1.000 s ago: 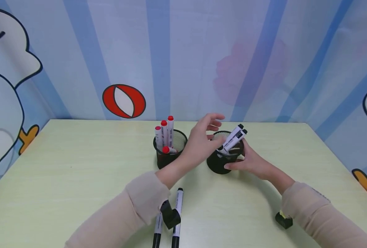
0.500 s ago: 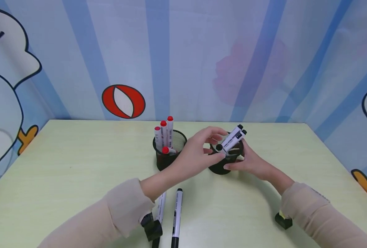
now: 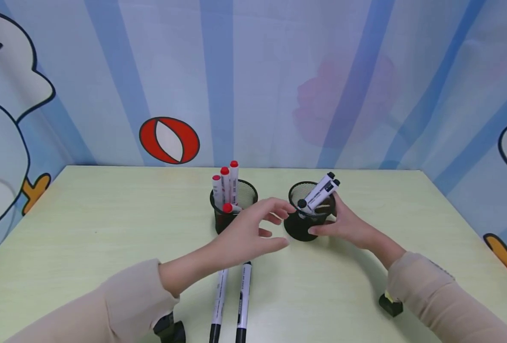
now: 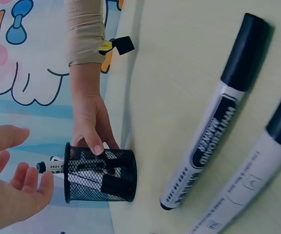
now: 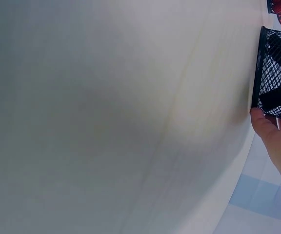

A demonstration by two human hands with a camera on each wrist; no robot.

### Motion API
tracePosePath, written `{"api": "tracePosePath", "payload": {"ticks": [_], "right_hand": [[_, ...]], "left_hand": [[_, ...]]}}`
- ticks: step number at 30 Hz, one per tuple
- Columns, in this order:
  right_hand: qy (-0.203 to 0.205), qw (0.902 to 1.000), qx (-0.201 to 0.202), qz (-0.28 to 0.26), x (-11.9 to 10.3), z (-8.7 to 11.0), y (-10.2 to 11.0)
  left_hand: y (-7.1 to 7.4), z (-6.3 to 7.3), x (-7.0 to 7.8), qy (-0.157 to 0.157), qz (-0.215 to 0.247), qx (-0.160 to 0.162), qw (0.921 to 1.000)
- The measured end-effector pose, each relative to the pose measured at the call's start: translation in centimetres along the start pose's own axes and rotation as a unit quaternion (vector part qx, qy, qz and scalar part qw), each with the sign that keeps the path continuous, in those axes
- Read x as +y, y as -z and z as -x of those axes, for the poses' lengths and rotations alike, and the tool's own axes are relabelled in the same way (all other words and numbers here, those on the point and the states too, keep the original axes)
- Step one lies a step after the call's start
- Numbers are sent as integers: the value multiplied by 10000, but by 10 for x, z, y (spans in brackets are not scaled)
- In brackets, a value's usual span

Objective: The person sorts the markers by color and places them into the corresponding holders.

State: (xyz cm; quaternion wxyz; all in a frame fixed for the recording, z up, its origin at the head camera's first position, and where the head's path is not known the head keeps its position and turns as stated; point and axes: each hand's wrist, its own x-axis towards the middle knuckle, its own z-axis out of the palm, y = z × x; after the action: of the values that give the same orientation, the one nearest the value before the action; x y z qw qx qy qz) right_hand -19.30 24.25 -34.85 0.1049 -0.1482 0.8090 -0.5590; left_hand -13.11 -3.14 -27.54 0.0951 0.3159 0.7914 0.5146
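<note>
My right hand [image 3: 352, 226] grips the side of a black mesh pen holder [image 3: 299, 227] standing on the table; its fingers go behind the mesh. Several black-capped whiteboard markers [image 3: 323, 194] lean inside that holder. My left hand [image 3: 253, 232] holds nothing; its fingers are loosely bent and the thumb is spread, just left of the holder. In front of it, two black-capped markers lie side by side on the table, a left one [image 3: 219, 302] and a right one [image 3: 244, 302]. The right wrist view catches my right thumb [image 5: 265, 126] against the mesh.
A second black mesh pen holder [image 3: 221, 224] stands to the left, partly behind my left hand. It contains several red-capped markers [image 3: 225, 183]. Behind the pale table [image 3: 107, 238] hangs a blue striped cartoon backdrop [image 3: 262, 85].
My left hand has moved from above the right pen holder back toward me and to the left, uncovering the holder's rim. My right hand has stayed on the holder.
</note>
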Motion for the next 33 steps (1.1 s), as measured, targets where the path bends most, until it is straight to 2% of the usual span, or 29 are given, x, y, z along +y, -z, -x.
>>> {"api": "tracePosePath", "payload": {"ticks": [4, 12, 22, 24, 28, 33], "right_hand": [[-38, 10000, 27, 57, -1, 0, -1], [-190, 9998, -41, -90, -3, 1, -2], [-206, 9998, -41, -35, -2, 1, 0], [-197, 9998, -31, -18, -2, 1, 0], [-207, 9998, -10, -8, -2, 1, 1], [-228, 9997, 13, -15, -2, 1, -1]], "left_hand": [[4, 11, -3, 230, -2, -32, 9997], [15, 34, -10, 651, 309, -108, 9973], [27, 62, -32, 1157, 226, -52, 9930], [29, 65, -36, 1340, 132, 30, 9909], [31, 70, -42, 1904, -97, 309, 9812], [27, 73, -50, 2731, -343, 640, 9592]]}}
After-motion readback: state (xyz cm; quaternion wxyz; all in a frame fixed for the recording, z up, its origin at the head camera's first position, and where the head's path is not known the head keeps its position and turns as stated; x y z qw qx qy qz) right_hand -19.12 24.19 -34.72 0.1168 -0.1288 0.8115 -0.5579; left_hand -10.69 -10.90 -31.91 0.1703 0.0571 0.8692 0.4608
